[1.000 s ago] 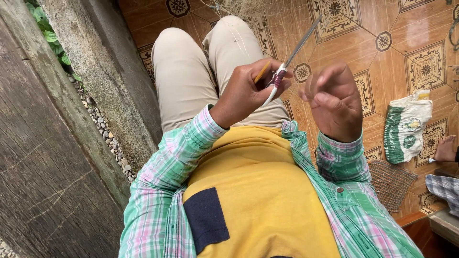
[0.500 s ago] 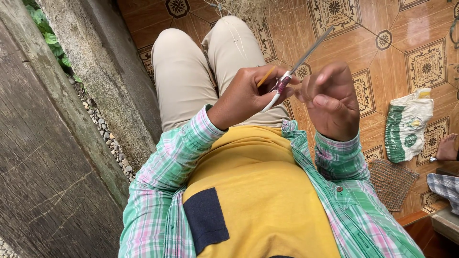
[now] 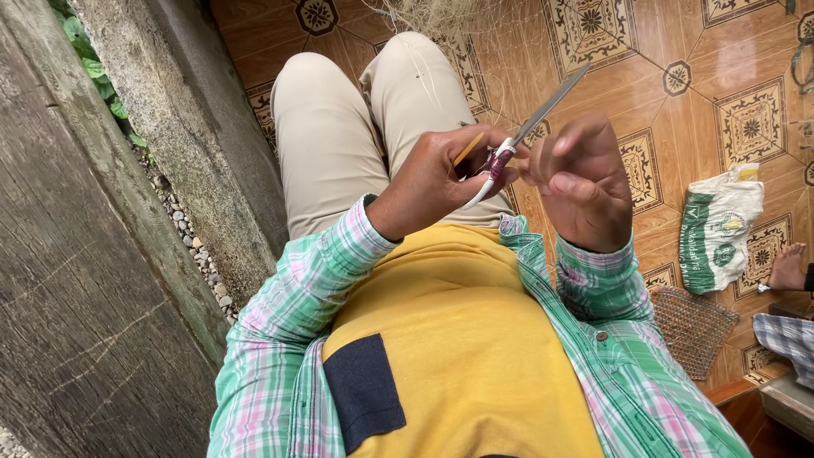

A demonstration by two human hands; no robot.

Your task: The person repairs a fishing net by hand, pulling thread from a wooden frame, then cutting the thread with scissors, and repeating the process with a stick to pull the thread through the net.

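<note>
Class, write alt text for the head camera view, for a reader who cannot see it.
Seen from above, a seated person's left hand holds a thin pointed tool, while the right hand pinches fine net thread beside it. They wear a checked shirt, yellow top and beige trousers, on a patterned tile floor beside a concrete wall.

Slim grey netting needle (image 3: 543,110) tilted upward, purple-wrapped near its base.

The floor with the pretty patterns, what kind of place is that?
Probably a tiled porch or yard edge of a home. The patterned floor tiles run beside a rough concrete wall with gravel and green leaves along it, and a woven mat lies on the floor.
</note>
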